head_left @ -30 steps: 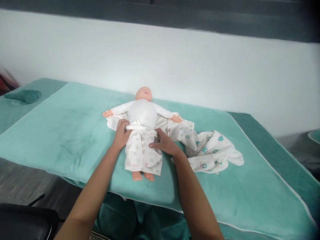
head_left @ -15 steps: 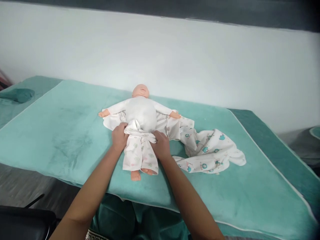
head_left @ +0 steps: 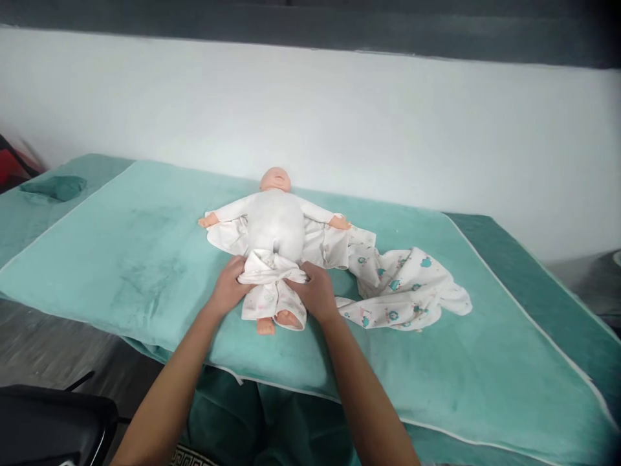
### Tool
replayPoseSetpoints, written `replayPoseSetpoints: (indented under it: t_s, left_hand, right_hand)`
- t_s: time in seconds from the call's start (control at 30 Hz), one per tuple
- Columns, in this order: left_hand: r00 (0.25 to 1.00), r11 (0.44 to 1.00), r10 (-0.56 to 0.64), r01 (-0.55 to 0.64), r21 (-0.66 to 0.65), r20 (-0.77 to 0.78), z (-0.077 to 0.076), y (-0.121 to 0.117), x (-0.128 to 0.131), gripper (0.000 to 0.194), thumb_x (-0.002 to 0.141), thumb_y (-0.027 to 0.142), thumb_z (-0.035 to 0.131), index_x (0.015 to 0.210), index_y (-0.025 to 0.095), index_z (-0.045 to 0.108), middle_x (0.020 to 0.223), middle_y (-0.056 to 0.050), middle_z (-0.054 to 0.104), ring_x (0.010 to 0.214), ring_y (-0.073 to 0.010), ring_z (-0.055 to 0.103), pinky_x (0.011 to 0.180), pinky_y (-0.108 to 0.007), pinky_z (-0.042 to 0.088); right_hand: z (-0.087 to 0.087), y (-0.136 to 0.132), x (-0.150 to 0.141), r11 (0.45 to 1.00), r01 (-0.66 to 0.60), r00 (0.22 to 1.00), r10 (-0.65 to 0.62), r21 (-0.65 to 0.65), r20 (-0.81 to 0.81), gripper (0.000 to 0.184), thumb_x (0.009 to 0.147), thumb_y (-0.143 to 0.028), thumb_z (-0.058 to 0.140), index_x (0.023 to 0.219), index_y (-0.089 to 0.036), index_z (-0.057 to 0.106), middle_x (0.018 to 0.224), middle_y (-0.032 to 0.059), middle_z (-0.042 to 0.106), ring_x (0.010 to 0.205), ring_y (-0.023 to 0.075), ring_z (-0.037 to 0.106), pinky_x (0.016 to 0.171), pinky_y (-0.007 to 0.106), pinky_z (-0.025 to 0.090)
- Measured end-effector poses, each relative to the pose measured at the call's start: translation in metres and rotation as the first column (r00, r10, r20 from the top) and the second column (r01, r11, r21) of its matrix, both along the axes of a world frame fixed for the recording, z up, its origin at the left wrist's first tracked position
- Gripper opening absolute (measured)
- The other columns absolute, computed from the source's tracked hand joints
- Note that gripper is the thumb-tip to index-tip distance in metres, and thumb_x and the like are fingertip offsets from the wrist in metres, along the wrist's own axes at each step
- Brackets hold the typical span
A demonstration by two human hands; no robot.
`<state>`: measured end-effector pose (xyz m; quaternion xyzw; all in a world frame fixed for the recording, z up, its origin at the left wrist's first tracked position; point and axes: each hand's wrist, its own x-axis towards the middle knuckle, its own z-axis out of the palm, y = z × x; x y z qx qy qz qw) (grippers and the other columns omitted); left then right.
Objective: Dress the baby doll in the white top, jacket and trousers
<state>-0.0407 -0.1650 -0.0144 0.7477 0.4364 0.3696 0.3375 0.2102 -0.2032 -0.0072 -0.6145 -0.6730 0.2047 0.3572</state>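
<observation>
A baby doll (head_left: 276, 220) with a white cloth body lies on its back, head away from me and arms spread. White printed baby trousers (head_left: 272, 301) cover its legs, their waist bunched at the thighs; both feet peek out of the leg openings. My left hand (head_left: 231, 283) is closed on the left side of the waistband. On the right side, my right hand (head_left: 314, 289) grips the waistband too, fingers partly hidden by the cloth. Beneath the doll's arms a white baby garment (head_left: 324, 244) lies spread out.
A crumpled white printed cloth (head_left: 412, 288) lies right of the doll. The padded bed (head_left: 145, 259) has a teal cover and stands against a white wall (head_left: 310, 116). A black chair (head_left: 53, 424) is at the lower left.
Both hands have drawn the trousers' waistband down, baring more of the doll's lower belly; the cloth is more bunched. The camera view has shifted slightly.
</observation>
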Motion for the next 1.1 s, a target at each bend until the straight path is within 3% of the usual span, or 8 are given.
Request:
replayPoseSetpoints:
  t_s: [0.13, 0.2, 0.3, 0.43, 0.53, 0.6, 0.93, 1.1]
  left_hand:
    - [0.971, 0.970, 0.225, -0.216, 0.107, -0.078, -0.020, -0.021, 0.010, 0.012, 0.081, 0.026, 0.058, 0.070, 0.021, 0.056, 0.074, -0.003, 0.057, 0.080, -0.0227, 0.055, 0.085, -0.039, 0.044]
    - [0.957, 0.957, 0.288, -0.285, 0.059, -0.048, -0.024, -0.027, 0.012, 0.004, 0.078, 0.025, 0.059, 0.078, 0.021, 0.057, 0.078, -0.003, 0.060, 0.081, -0.0228, 0.056, 0.084, -0.039, 0.045]
    - [0.963, 0.964, 0.255, -0.247, -0.096, 0.086, -0.018, -0.034, 0.010, 0.030, 0.079, 0.031, 0.066, 0.106, 0.020, 0.059, 0.104, -0.005, 0.065, 0.098, -0.0232, 0.061, 0.092, -0.038, 0.048]
    - [0.975, 0.981, 0.044, -0.001, -0.192, 0.218, -0.007, -0.054, -0.001, 0.078, 0.074, 0.046, 0.080, 0.140, 0.023, 0.046, 0.140, -0.012, 0.051, 0.134, -0.0302, 0.050, 0.115, -0.045, 0.040]
    - [0.991, 0.979, -0.097, 0.112, -0.172, 0.090, -0.009, -0.076, -0.006, 0.119, 0.057, 0.047, 0.093, 0.155, 0.028, 0.028, 0.157, -0.016, 0.028, 0.150, -0.0378, 0.030, 0.121, -0.052, 0.034]
    - [0.995, 0.986, -0.097, 0.094, -0.140, -0.019, -0.013, -0.086, -0.005, 0.124, 0.056, 0.045, 0.095, 0.157, 0.031, 0.025, 0.160, -0.016, 0.021, 0.152, -0.0395, 0.025, 0.119, -0.054, 0.038]
    - [0.983, 0.994, 0.108, -0.107, 0.011, -0.150, -0.014, -0.086, 0.010, 0.061, 0.074, 0.053, 0.082, 0.124, 0.025, 0.061, 0.108, -0.008, 0.065, 0.105, -0.0301, 0.063, 0.096, -0.051, 0.052]
    - [0.978, 0.959, 0.208, -0.199, -0.200, 0.026, -0.003, -0.102, 0.016, 0.051, 0.070, 0.049, 0.085, 0.112, 0.027, 0.066, 0.107, -0.008, 0.069, 0.103, -0.0305, 0.066, 0.094, -0.047, 0.053]
  right_hand:
    - [-0.018, -0.016, -0.019, 0.928, 0.278, 0.958, -0.286, 0.246, -0.004, 0.014, 0.071, -0.019, 0.056, 0.069, -0.025, 0.044, 0.070, 0.0009, 0.054, 0.075, 0.0214, 0.052, 0.079, 0.036, 0.042]
    - [-0.020, -0.019, -0.022, 0.930, 0.281, 0.960, -0.274, 0.236, -0.062, 0.012, 0.069, -0.018, 0.053, 0.073, -0.025, 0.045, 0.072, 0.0013, 0.055, 0.075, 0.0216, 0.053, 0.076, 0.035, 0.043]
    - [-0.013, -0.020, -0.014, 0.984, 0.145, 0.972, -0.121, 0.105, -0.202, 0.014, 0.074, -0.024, 0.056, 0.087, -0.023, 0.051, 0.081, 0.0016, 0.060, 0.080, 0.0218, 0.057, 0.076, 0.035, 0.047]
    - [-0.002, -0.034, 0.009, 0.976, -0.198, 0.939, 0.163, -0.089, -0.301, 0.056, 0.080, -0.040, 0.071, 0.129, -0.022, 0.049, 0.119, 0.0072, 0.062, 0.107, 0.0247, 0.061, 0.093, 0.039, 0.052]
    - [-0.004, -0.053, 0.019, 0.931, -0.351, 0.916, 0.319, -0.103, -0.244, 0.113, 0.058, -0.049, 0.093, 0.150, -0.026, 0.031, 0.150, 0.0133, 0.044, 0.138, 0.0327, 0.046, 0.113, 0.047, 0.042]
    - [-0.007, -0.063, 0.018, 0.944, -0.321, 0.936, 0.304, -0.076, -0.178, 0.130, 0.046, -0.051, 0.098, 0.153, -0.028, 0.028, 0.154, 0.0148, 0.038, 0.144, 0.0367, 0.038, 0.118, 0.052, 0.037]
    - [-0.014, -0.076, 0.001, 0.994, -0.065, 0.996, 0.070, 0.089, -0.057, 0.053, 0.070, -0.041, 0.084, 0.114, -0.026, 0.058, 0.112, 0.0089, 0.066, 0.114, 0.0327, 0.059, 0.098, 0.049, 0.050]
    - [-0.008, -0.082, -0.002, 0.999, -0.037, 0.974, 0.034, -0.008, -0.225, 0.043, 0.068, -0.046, 0.084, 0.098, -0.025, 0.062, 0.092, 0.0058, 0.065, 0.089, 0.0264, 0.061, 0.078, 0.040, 0.052]
